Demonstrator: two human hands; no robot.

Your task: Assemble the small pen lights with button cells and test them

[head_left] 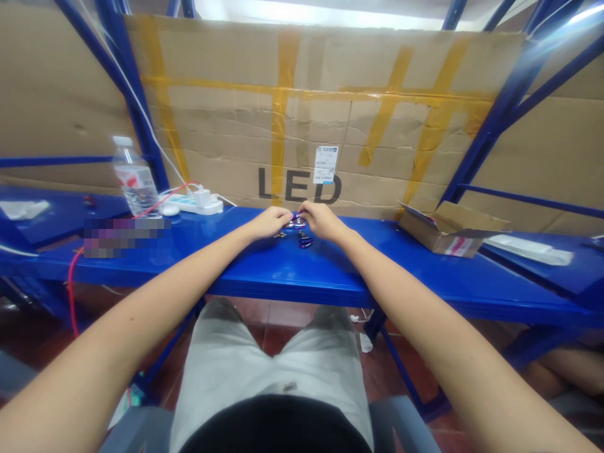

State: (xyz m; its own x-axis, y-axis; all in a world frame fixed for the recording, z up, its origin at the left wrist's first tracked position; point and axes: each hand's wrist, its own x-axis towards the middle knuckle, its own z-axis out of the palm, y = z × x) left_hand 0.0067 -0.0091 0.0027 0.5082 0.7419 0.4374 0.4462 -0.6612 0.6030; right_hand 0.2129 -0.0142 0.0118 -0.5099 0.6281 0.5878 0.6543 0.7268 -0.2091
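Observation:
Both my arms reach forward over the blue shelf [264, 264]. My left hand [271, 222] and my right hand [322, 220] meet at the far middle of the shelf, fingers pinched together on a small purple metal part [296, 217] held between them. Just in front of the hands lie a few more small parts: purple clips [304, 240] and small brass-coloured pieces [279, 235]. They are too small to name more exactly.
A plastic water bottle [134, 179] stands at the left, beside a white power strip [193, 202] with a red cable [72, 283]. An open cardboard box [448, 229] sits at the right. A taped cardboard sheet marked LED [302, 113] backs the shelf. Blue rack struts [491, 126] flank it.

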